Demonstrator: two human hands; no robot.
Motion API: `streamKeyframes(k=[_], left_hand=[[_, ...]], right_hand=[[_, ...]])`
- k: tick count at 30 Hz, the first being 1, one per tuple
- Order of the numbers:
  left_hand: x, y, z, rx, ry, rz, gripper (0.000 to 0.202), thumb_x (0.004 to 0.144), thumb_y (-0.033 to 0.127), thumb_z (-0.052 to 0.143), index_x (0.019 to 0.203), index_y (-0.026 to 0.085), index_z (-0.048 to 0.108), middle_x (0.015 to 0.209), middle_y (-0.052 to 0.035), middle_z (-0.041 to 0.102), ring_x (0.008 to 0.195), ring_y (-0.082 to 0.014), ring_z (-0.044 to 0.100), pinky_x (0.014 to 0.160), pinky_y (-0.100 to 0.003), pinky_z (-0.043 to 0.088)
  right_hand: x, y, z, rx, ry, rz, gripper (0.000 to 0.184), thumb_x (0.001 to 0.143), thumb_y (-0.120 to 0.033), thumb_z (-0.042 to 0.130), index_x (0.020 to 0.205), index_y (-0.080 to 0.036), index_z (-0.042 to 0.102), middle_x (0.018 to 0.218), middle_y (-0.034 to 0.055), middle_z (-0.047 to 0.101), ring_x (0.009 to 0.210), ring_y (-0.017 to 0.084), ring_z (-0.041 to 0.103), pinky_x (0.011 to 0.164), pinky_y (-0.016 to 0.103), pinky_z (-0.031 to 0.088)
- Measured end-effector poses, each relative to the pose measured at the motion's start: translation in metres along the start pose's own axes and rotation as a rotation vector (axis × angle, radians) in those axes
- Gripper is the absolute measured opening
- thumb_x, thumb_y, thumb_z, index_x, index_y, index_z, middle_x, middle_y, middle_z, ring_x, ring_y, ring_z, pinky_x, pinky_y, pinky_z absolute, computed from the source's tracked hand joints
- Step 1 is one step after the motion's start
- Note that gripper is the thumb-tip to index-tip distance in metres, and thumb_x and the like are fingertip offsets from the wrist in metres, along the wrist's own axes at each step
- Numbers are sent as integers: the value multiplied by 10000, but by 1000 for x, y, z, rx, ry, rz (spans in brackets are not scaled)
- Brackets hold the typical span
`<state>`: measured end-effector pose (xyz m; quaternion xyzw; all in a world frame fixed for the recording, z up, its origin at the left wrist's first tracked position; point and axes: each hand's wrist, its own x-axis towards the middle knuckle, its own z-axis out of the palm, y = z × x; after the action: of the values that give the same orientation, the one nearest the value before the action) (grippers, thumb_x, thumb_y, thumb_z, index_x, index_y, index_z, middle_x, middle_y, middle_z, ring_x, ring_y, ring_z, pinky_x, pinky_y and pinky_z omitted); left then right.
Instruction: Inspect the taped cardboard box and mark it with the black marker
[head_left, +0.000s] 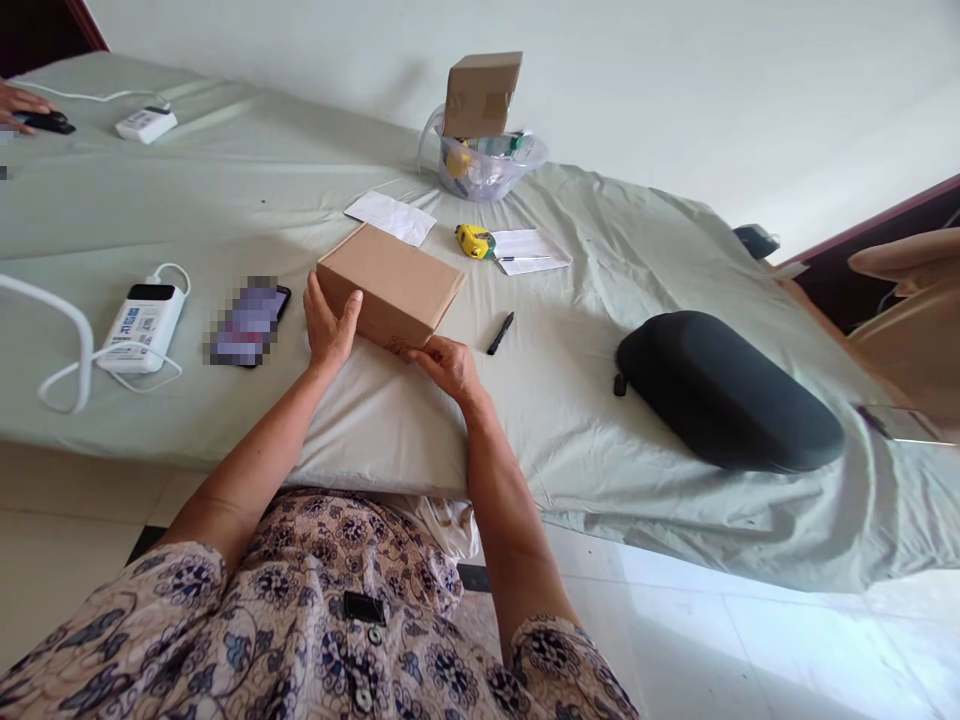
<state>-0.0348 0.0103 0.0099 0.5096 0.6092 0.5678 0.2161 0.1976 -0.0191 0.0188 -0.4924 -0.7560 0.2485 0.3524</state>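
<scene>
A closed brown cardboard box (pixel 397 275) lies on the cloth-covered table in front of me. My left hand (pixel 330 325) grips its left end, the thumb along the front side and the fingers around the far corner. At the front right corner, my right hand (pixel 448 365) has its bent fingers pressed to the lower edge; the fingertips are partly hidden. Dark printed marks show on the box's front beside them. Just right of my right hand lies a black pen (pixel 500 333). A phone (pixel 251 322) with a lit, blurred screen rests left of my left hand.
Behind the box are white papers (pixel 390 217), a yellow tape measure (pixel 474 240) and a clear basin (pixel 487 180) carrying another carton (pixel 484 95). A black case (pixel 727 390) sits right; a white power bank (pixel 142 330) with cables lies left. Another person's hand (pixel 22 105) is far left.
</scene>
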Motion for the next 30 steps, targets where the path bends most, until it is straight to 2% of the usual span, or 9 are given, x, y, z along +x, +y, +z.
streamKeyframes(k=[3, 8, 11, 15, 17, 20, 27, 30], left_hand=[[-2, 7, 0, 19, 17, 70, 1096, 804, 799, 566, 1600, 138, 203, 1677, -227, 218, 1591, -358, 163, 1303, -520, 153], [-6, 11, 1, 77, -1, 183, 1102, 793, 797, 584, 1622, 203, 166, 1692, -201, 172, 1585, -392, 153, 1274, -583, 184], [-12, 15, 2, 160, -15, 266, 1048, 782, 808, 581, 1598, 219, 290, 1704, -190, 131, 1583, -439, 101, 1249, -639, 186], [-24, 22, 8, 248, -62, 487, 808, 839, 764, 546, 1454, 239, 552, 1720, -129, 118, 1590, -439, 59, 1259, -633, 147], [-29, 23, 12, 252, -105, 581, 705, 868, 731, 537, 1375, 248, 624, 1726, -105, 120, 1592, -436, 54, 1256, -639, 143], [-34, 23, 16, 251, -137, 667, 649, 890, 708, 526, 1312, 232, 653, 1727, -118, 110, 1589, -446, 45, 1242, -665, 150], [-32, 21, 14, 281, -185, 720, 622, 915, 698, 484, 1269, 201, 605, 1696, -161, 192, 1580, -406, 161, 1237, -627, 235], [-32, 22, 12, 266, -177, 761, 645, 888, 719, 514, 1250, 191, 594, 1667, -185, 248, 1570, -412, 192, 1235, -619, 248]], right_hand=[[0, -1, 0, -22, -88, -55, 613, 873, -775, 465, 738, -197, 618, 669, 10, 586, 614, 126, 505, 620, 259, 380], [0, -7, 2, -37, -96, -69, 731, 855, -861, 349, 692, -191, 592, 655, 14, 556, 610, 125, 482, 632, 264, 366], [-1, -12, 6, -57, -80, -47, 779, 849, -886, 264, 674, -193, 574, 627, 14, 545, 590, 126, 467, 614, 269, 351], [-3, -15, 11, -23, -95, -14, 819, 856, -884, 202, 718, -192, 619, 661, 39, 620, 617, 147, 539, 641, 276, 398], [-4, -16, 11, 17, -93, 7, 814, 862, -876, 215, 729, -195, 640, 685, 47, 652, 640, 154, 575, 661, 277, 427], [-4, -16, 10, 63, -68, 58, 787, 844, -885, 288, 720, -199, 653, 649, 34, 642, 623, 151, 582, 658, 278, 442], [-2, -15, 4, 225, 22, 160, 704, 712, -893, 552, 671, -193, 619, 607, 1, 607, 584, 128, 550, 592, 272, 420], [-2, -14, 1, 311, 30, 160, 655, 738, -844, 590, 663, -194, 618, 617, 3, 621, 593, 128, 568, 608, 277, 440]])
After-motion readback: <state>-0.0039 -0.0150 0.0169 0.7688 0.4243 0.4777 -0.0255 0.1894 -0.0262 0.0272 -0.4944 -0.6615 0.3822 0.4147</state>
